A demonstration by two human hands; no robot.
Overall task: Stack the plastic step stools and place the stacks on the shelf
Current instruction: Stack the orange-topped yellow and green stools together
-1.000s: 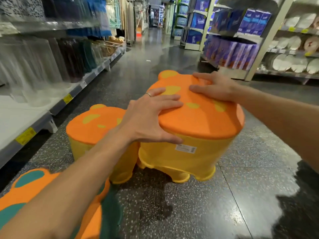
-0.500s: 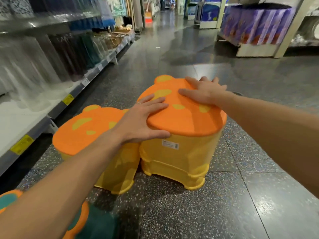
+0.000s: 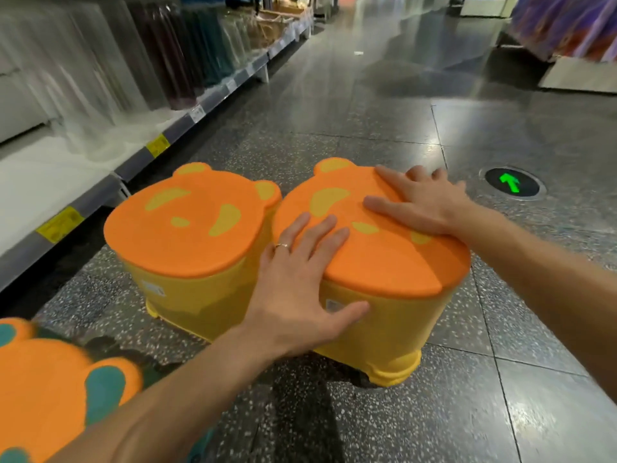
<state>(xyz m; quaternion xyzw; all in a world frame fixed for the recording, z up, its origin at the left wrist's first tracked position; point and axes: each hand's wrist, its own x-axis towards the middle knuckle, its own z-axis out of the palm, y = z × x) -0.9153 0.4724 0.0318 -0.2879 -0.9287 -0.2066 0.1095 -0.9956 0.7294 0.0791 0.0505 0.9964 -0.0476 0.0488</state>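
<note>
Two yellow step stools with orange bear-shaped tops stand side by side on the floor, touching. My left hand (image 3: 300,295) grips the near left edge of the right stool (image 3: 384,272), fingers on the top and thumb on the yellow side. My right hand (image 3: 420,205) lies on its far right top, fingertips curled over the back edge. The left stool (image 3: 193,235) is untouched. A second yellow rim shows under the right stool, so it looks stacked. A third stool (image 3: 43,389), orange with teal patches, is at the bottom left, partly hidden by my left forearm.
A low white shelf (image 3: 50,182) with yellow price tags runs along the left, holding clear and dark plastic goods (image 3: 173,51). A round green arrow marker (image 3: 510,183) is set in the speckled floor to the right. A purple display (image 3: 574,28) stands at the far right.
The right stool has come down from a tilt to stand level against the left stool. Both hands stay on it. My view has dipped toward the floor.
</note>
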